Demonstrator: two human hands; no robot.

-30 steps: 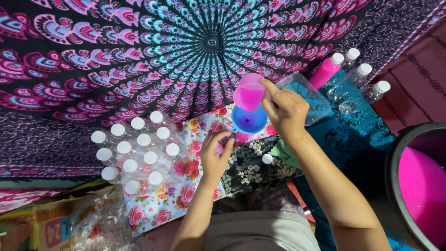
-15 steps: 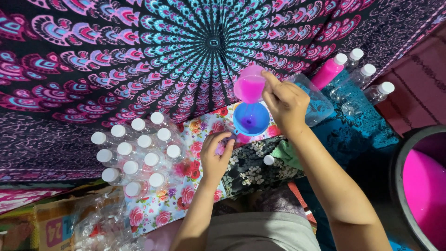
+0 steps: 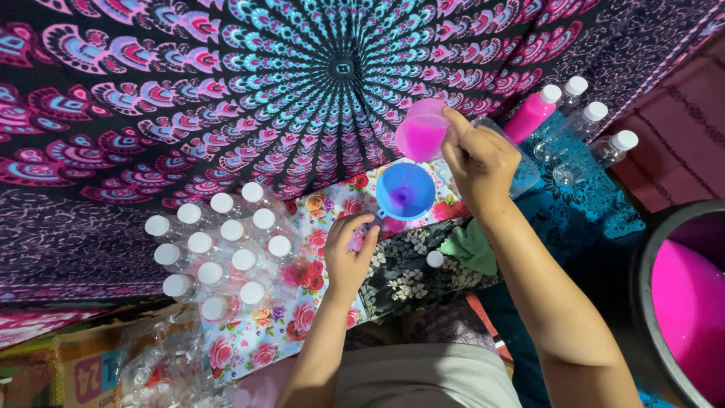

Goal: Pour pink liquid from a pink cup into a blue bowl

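My right hand point(image 3: 479, 160) holds a small cup point(image 3: 420, 136) filled with bright pink liquid, raised above and behind a blue funnel point(image 3: 405, 192). The funnel sits in the neck of a bottle that my left hand point(image 3: 350, 249) grips from the side; the bottle itself is mostly hidden under the hand and funnel. A trace of pink shows at the funnel's centre. A loose white cap point(image 3: 434, 259) lies on the dark flowered cloth just right of my left hand.
Several capped clear bottles point(image 3: 220, 250) stand grouped on a flowered cloth point(image 3: 310, 211) at left. A pink-filled bottle point(image 3: 531, 113) and clear capped ones point(image 3: 589, 125) lie at upper right. A dark tub point(image 3: 683, 302) of pink liquid sits at right. A patterned tapestry point(image 3: 226, 91) lies behind.
My right hand has lifted the pink cup up and away from the funnel, levelling it. My left hand has stayed on the bottle.
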